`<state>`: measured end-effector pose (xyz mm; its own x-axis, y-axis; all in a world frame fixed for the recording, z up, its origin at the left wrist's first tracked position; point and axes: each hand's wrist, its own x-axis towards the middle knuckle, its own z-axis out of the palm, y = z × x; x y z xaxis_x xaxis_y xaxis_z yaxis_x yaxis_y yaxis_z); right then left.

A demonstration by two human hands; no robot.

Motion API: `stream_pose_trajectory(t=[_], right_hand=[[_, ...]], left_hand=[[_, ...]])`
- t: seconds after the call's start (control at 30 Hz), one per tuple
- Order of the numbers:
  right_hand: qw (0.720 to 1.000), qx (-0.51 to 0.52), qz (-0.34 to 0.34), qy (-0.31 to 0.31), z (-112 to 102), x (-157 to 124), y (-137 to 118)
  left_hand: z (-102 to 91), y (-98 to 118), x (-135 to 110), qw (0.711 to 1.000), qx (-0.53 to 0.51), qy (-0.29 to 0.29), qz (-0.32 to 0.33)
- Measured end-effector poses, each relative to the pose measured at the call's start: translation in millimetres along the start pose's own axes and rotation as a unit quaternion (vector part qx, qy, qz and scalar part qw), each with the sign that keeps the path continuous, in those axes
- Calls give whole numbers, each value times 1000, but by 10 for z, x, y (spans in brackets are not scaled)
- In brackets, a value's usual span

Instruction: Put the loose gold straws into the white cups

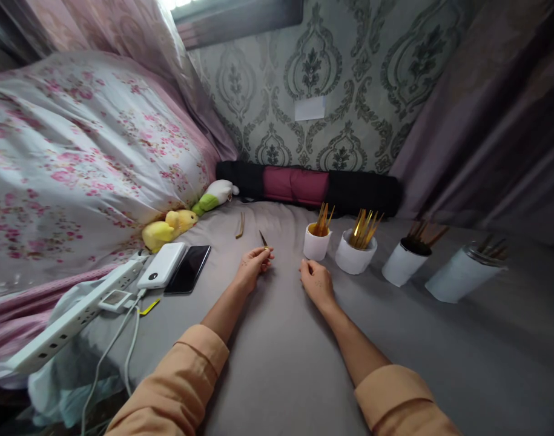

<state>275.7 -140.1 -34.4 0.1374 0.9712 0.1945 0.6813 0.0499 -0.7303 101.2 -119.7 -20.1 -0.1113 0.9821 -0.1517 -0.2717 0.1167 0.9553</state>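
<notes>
My left hand (253,265) rests on the grey sheet (277,363), fingers pinched round a thin gold utensil (263,239) that points up and away. My right hand (315,280) lies beside it with fingers curled in, just in front of a small white cup (315,245) filled with gold sticks. A second white cup (353,257) of gold utensils stands to its right. Two more white cups (400,264) (461,275) with darker utensils lean further right. A pair of gold sticks (240,225) lies loose on the sheet beyond my left hand.
A white power bank (161,265) and black phone (188,269) lie at the left, by a white power strip (72,318) with cables. Yellow and green plush toys (168,227) sit against a floral duvet (77,157). A black-and-maroon bolster (308,186) lies along the patterned wall.
</notes>
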Motion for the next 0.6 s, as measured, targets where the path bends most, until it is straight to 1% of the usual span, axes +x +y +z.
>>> stream_pose_trajectory(t=[0.17,0.4,0.5,0.6], right_hand=[[1000,12,-5,-3,-3,-1,8],[998,49,-28,-1,25,25,57],[997,71,-32,-5,27,31,71],[995,91,-30,-14,22,38,74]], left_hand=[[89,-26,-192,998,48,-26,42],[222,-30,-438,992,109,-43,55],[244,-55,-504,989,130,-45,59],[238,-92,-544,983,158,-47,79]])
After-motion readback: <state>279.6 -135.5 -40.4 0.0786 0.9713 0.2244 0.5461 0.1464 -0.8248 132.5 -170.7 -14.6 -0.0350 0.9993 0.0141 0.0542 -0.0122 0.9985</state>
